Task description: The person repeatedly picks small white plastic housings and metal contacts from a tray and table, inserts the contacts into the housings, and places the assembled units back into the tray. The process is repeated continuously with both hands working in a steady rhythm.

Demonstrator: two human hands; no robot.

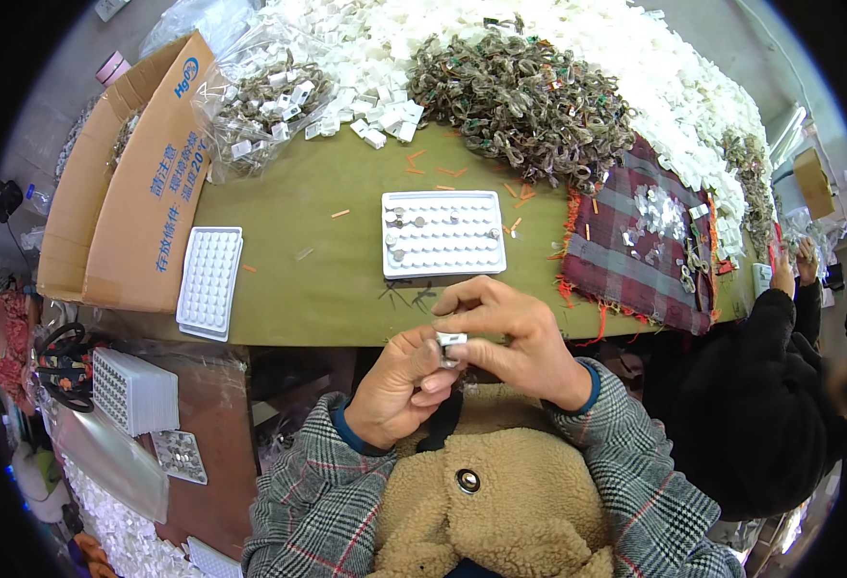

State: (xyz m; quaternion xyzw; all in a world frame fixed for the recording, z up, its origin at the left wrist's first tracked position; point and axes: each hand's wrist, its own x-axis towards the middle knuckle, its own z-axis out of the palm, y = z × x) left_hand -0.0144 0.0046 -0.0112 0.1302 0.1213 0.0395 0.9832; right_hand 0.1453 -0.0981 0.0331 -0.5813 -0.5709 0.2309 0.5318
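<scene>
Left hand [394,390]: curled nearly closed, thumb and fingertips pinching a small white piece [452,339] from the left.
Right hand [520,332]: fingers bent over, thumb and fingertips closed on the same piece, probably so neither side slips.
White piece: between both hands, before the chest at the near table edge, likely kept close for a clear look.
Cardboard box [134,222]: upright and open at the table's left, seemingly as storage out of the way.
Tray stack [134,395]: on the lower surface at left, apparently nested to save room.
Edge tray [209,284]: beside the box, perhaps within easy reach.
Middle tray [447,247]: flat beyond the hands, its cups seemingly keeping small round parts apart.
Dark loops [520,106]: heaped behind that tray.
Plaid cloth [606,260]: spread at right, perhaps to gather the clear flakes on it.
Counts, left to right: one box; stacked trays too tight to count; one middle tray with several round parts; one cloth; loops beyond counting.
</scene>
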